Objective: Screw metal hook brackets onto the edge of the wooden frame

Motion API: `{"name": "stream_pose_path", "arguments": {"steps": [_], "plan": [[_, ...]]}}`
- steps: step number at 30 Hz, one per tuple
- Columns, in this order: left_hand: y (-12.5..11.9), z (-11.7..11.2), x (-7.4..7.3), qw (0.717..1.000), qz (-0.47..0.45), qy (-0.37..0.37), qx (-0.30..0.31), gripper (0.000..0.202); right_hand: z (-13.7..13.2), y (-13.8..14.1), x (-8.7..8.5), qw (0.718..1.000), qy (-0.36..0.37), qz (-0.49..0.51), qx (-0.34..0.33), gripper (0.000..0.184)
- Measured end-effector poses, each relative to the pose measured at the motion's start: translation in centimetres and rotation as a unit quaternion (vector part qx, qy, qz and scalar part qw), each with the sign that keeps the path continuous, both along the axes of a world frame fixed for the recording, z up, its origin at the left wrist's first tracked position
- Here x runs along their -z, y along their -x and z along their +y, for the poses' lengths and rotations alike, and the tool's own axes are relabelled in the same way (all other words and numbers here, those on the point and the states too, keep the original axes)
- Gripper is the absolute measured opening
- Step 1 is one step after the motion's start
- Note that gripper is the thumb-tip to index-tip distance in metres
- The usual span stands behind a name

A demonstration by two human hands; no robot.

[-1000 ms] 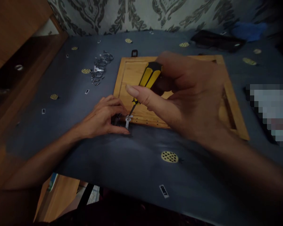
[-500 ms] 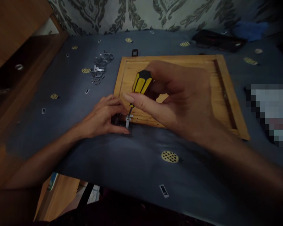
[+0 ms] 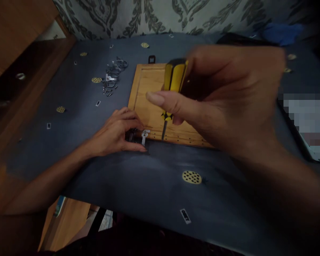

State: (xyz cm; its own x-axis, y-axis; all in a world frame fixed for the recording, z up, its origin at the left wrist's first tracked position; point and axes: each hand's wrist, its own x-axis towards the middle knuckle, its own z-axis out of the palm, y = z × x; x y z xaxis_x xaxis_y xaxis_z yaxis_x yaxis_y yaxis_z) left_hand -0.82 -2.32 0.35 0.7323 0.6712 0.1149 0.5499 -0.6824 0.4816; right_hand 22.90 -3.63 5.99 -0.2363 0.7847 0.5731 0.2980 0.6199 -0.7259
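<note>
In my right hand (image 3: 234,103) is a screwdriver (image 3: 174,80) with a yellow and black handle, the thumb pressed along it. Its shaft points down over the near edge of a wooden panel (image 3: 149,89), apart from the metal bracket. My left hand (image 3: 116,133) rests at the panel's near left corner, thumb and fingers closed around a small silver metal bracket (image 3: 144,138) on the panel's edge. Part of that bracket is hidden by the fingers. Small dark holes run along the near edge to its right.
Several metal hooks and screws (image 3: 114,73) lie in a pile left of the panel. A dark square buckle-like piece (image 3: 152,59) sits behind it. A blue cloth (image 3: 282,34) lies at the back right, and a blurred-out flat object (image 3: 306,124) is at the right.
My right hand has lifted the screwdriver off the bracket and moved it to the right, turning it more upright. My left hand stays in place on the bracket.
</note>
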Motion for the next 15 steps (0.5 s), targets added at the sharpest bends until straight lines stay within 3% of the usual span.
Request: {"name": "stream_pose_path", "arguments": {"steps": [4,7,15], "plan": [[0.0,0.1,-0.1,1.0,0.003,0.003,0.0,0.052,-0.5,0.3,0.1,0.998,-0.026,-0.001,0.06,0.046],[0.0,0.1,0.0,1.0,0.002,0.004,-0.003,0.051,-0.3,0.3,0.4,0.999,-0.029,0.01,0.029,0.047],[0.1,0.1,0.4,1.0,-0.009,-0.006,-0.008,0.055,-0.4,0.7,1.0,0.997,0.077,0.002,-0.002,0.037]]}}
